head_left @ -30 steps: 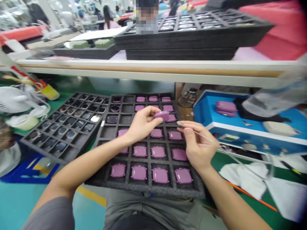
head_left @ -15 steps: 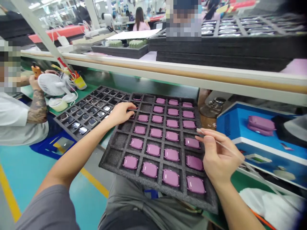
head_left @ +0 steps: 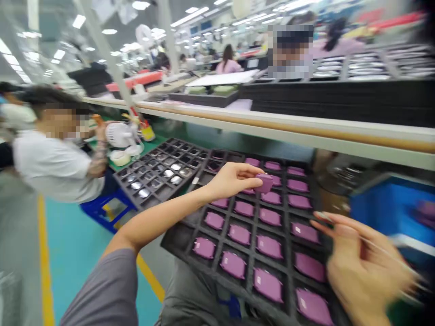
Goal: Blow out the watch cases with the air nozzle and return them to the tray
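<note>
Above foam tray point(head_left: 185, 235) | purple case point(head_left: 264, 183) pinched in left hand point(head_left: 234, 180) grip

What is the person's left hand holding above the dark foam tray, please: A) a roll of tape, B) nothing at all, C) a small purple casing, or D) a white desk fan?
C: the left hand pinches a small purple casing between thumb and fingertips, lifted above the foam tray whose cells hold more purple casings.
</note>
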`<state>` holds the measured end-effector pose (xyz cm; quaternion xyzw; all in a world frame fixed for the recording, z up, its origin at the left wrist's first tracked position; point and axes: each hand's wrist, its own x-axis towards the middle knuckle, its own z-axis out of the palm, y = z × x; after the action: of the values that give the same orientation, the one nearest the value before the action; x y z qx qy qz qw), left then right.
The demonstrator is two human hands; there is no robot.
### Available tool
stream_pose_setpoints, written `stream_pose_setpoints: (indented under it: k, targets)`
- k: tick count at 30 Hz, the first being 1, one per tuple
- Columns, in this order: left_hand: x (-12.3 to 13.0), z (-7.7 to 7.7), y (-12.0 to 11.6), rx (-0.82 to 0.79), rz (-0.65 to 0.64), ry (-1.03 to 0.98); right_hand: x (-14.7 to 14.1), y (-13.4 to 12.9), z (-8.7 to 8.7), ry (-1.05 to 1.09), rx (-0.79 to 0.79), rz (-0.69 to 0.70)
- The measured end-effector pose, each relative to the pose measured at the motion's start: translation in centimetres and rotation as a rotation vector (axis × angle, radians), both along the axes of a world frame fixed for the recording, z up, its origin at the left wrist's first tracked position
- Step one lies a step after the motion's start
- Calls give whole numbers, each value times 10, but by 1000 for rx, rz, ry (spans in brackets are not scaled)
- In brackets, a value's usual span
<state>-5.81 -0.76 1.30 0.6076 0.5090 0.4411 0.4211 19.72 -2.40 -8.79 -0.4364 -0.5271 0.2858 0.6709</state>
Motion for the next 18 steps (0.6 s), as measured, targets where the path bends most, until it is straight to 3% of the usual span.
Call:
stream_pose_setpoints:
  k: [2, 5, 11, 18]
  targets:
    - [35, -6, 0, -125, -47, -213, -4, -8, 13, -67, 17, 3]
    - [64, -15, 2, -238, -51, -329, -9, -1, 21, -53, 98, 52]
    - [75, -28, 2, -290, -49, -421, -6, 5, 20, -89, 172, 97]
    - [78, -35, -1, -142, -11, -471, -6, 3, 20, -61, 154, 127]
